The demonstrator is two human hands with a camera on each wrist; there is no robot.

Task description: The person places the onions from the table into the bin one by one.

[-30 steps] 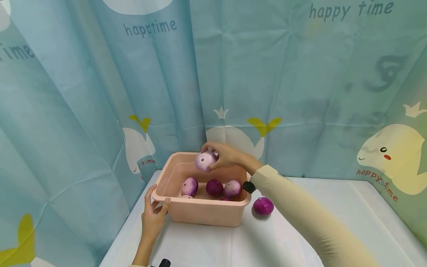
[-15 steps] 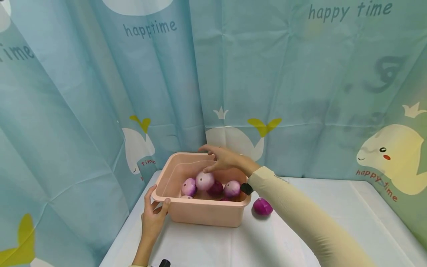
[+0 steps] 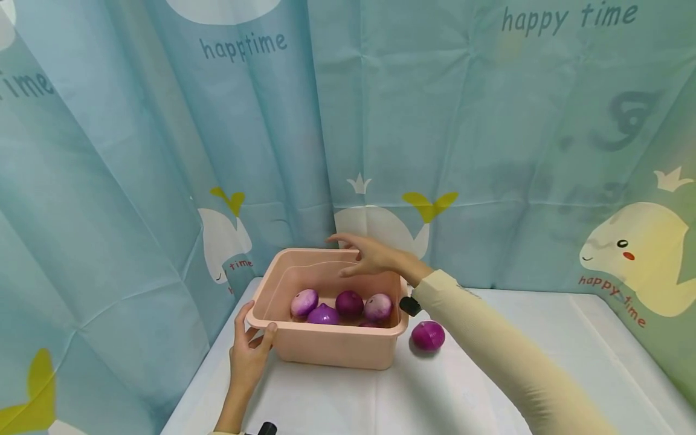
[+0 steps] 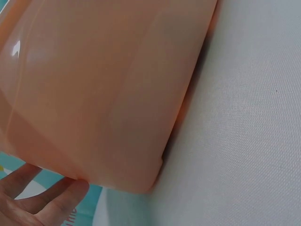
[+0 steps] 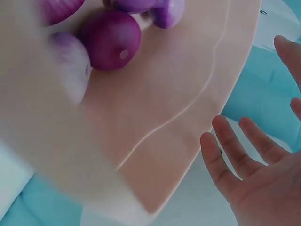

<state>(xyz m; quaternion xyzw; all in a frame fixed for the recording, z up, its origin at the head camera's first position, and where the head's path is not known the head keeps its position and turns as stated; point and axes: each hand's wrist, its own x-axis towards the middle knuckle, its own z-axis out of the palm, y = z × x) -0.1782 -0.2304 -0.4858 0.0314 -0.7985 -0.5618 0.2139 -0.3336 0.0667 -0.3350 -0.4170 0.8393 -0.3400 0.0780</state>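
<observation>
A pink plastic basin (image 3: 331, 349) stands on the table with several purple onions inside, some pale and some dark. My left hand (image 3: 249, 361) holds the basin's front left corner, thumb at the front rim and fingers along the left side. In the left wrist view its fingers (image 4: 66, 200) touch the outer wall. Over the back right of the basin, my right hand (image 3: 376, 255) is spread with nothing in it. Below it lie a dark onion (image 3: 350, 303) and a pale onion (image 3: 377, 307). Toward the front left rest a violet onion (image 3: 323, 315) and another pale onion (image 3: 304, 302).
One magenta onion (image 3: 428, 336) lies on the white tablecloth (image 3: 435, 393), just right of the basin and beside the right forearm. A blue-green curtain (image 3: 391, 121) with whale prints hangs close behind the basin and along the left side.
My right hand has let go of a pale onion, which dropped into the basin and came to rest among the others. The left hand has stayed at the corner.
</observation>
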